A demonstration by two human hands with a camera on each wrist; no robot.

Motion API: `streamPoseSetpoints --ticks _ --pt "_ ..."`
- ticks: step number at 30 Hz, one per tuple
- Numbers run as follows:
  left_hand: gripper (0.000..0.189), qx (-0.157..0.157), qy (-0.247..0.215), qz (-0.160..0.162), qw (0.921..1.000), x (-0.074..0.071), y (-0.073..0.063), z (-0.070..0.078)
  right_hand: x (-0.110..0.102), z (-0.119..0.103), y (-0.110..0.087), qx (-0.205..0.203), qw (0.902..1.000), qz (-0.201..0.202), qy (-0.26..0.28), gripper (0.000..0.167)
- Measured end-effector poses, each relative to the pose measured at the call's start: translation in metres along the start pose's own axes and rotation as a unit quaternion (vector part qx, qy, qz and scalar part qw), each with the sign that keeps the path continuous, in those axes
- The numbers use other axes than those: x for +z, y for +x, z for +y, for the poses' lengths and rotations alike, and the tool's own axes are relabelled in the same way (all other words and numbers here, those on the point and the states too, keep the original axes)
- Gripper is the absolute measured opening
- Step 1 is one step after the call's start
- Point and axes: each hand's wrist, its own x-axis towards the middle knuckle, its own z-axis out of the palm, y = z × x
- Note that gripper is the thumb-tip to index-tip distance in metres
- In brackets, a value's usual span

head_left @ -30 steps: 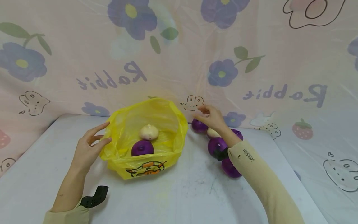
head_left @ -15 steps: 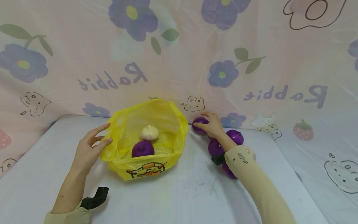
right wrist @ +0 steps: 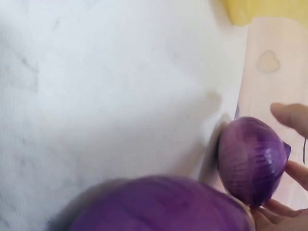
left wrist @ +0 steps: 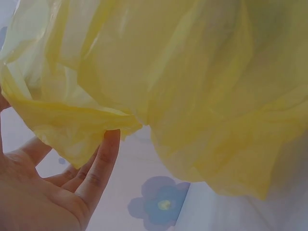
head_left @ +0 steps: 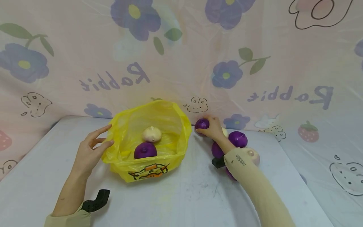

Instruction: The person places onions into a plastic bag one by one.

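A yellow plastic bag [head_left: 171,165] stands with its mouth wide on the table, holding a purple onion [head_left: 145,151] and a whitish bulb [head_left: 152,135]. At its left rim, my left hand [head_left: 89,154] touches the plastic with thumb and fingers fairly straight and spread; the left wrist view shows a fingertip [left wrist: 111,137] against a fold. Right of the bag, my right hand [head_left: 214,130] has its fingers round another purple onion [head_left: 202,125] by the table's back edge. In the right wrist view, fingers touch that onion [right wrist: 251,161], while the thumb [right wrist: 291,117] appears slightly apart.
Near my right forearm lie more purple onions [head_left: 238,139] and whitish bulbs [head_left: 252,156], partly covered by hand and sleeve. A patterned cloth [head_left: 175,63] hangs behind the white table [head_left: 195,198]. Each wrist carries a black mount [head_left: 97,200].
My right hand has come down from above the back onion and put its fingers round it. The left hand and the bag keep their places.
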Motion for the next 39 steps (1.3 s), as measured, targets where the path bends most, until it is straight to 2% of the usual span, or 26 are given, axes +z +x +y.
streamPoseSetpoints --ticks 5,12,19,25,31,36,39 --pt "0.052 -0.004 0.000 0.000 1.0000 0.001 -0.002 0.000 0.002 0.001 -0.001 0.001 0.9998 -0.003 -0.020 0.068" --pt "0.052 -0.002 -0.007 0.001 1.0000 0.001 -0.003 -0.001 0.004 0.001 -0.005 -0.036 0.9991 0.005 -0.023 0.063" --pt "0.053 -0.021 -0.005 -0.003 0.9998 -0.001 -0.004 -0.003 0.006 0.000 -0.009 -0.062 0.9978 0.005 -0.024 0.062" --pt "0.053 -0.025 -0.004 -0.003 0.9997 -0.002 -0.002 -0.002 -0.006 -0.009 -0.013 -0.072 0.9973 0.016 -0.005 0.062" --pt "0.053 -0.015 -0.006 -0.004 0.9999 -0.001 -0.003 -0.001 -0.021 -0.020 -0.016 -0.093 0.9956 0.005 0.012 0.063" --pt "0.053 -0.021 -0.006 -0.006 0.9997 -0.002 -0.003 0.000 -0.035 -0.027 -0.016 -0.089 0.9950 -0.010 0.045 0.065" --pt "0.053 -0.019 -0.005 -0.005 0.9998 -0.002 -0.003 0.000 -0.043 -0.032 -0.015 -0.095 0.9945 -0.009 0.045 0.065"
